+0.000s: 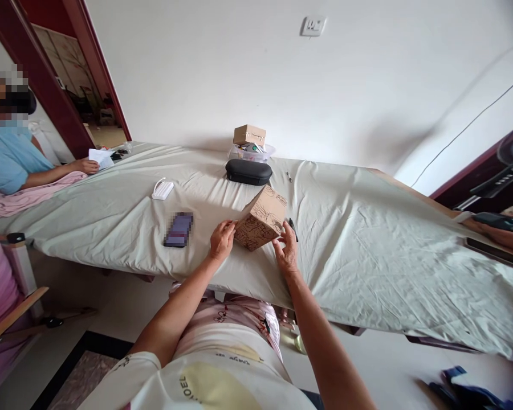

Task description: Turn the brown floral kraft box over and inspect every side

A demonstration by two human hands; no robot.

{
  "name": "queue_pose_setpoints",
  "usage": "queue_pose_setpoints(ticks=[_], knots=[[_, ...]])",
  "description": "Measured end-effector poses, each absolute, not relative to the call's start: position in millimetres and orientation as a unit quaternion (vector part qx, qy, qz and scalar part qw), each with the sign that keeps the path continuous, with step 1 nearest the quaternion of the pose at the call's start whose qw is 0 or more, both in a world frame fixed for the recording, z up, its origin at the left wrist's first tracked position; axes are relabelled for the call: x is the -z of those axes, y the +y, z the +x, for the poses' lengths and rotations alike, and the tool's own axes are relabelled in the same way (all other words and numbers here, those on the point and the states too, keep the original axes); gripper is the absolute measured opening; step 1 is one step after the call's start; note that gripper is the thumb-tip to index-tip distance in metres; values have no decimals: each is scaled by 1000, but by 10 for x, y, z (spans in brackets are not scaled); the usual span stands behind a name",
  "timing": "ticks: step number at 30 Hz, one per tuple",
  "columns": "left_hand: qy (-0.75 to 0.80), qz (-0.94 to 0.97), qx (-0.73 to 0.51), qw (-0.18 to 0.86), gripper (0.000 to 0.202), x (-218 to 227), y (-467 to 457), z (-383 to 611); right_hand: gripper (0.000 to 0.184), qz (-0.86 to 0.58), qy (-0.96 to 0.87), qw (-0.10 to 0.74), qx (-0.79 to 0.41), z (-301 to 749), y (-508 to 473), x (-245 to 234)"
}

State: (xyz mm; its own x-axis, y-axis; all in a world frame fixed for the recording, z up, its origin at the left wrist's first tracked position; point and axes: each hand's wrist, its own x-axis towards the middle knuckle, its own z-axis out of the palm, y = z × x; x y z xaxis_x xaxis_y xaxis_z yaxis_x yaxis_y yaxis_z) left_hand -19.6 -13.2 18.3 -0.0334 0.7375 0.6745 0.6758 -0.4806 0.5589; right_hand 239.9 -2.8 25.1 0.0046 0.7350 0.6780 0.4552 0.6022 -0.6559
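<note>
A small brown cardboard box (263,219), its visible faces covered with dark drawn lines, is tilted between my two hands above the cloth. My left hand (223,239) pinches its left edge with thumb and fingers. On the opposite side, my right hand (286,248) grips the lower right corner, fingers bent round it. A black pen (293,229) lies on the cloth just beyond my right fingers. Left of my left hand rests a smartphone (178,230), its screen blurred out.
Behind the box are a black zip case (248,172), a clear plastic tub (267,152) and another cardboard box (249,135). A white power bank (163,189) and a small dark stick (289,177) lie on the pale tablecloth (367,245). A person in blue (8,156) sits at left holding paper.
</note>
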Motion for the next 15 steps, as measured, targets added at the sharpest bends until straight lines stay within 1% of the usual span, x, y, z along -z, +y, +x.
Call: queue_pose_setpoints(ticks=[2,4,6,8,9,12,14,15], knots=[[501,687,-525,34,37,-180,-134,-202,64,-433,-695,559,-127,2396,-50,-275],[507,666,-546,37,39,-161,-126,-202,60,-441,-693,555,-134,2387,-56,-283],[529,634,-561,55,48,-135,-109,-199,55,-454,-691,545,-140,2383,-43,-274],[568,609,-546,90,58,-110,-87,-197,47,-463,-704,520,-140,2385,-18,-252],[590,604,-524,109,57,-99,-75,-199,41,-466,-719,498,-133,2387,-5,-237],[631,609,-459,140,43,-71,-40,-208,27,-482,-772,407,-81,2382,26,-190],[628,613,-460,135,35,-51,-20,-212,25,-497,-789,358,-53,2373,36,-162],[619,616,-471,128,33,-42,-14,-212,27,-503,-788,352,-49,2370,38,-151]])
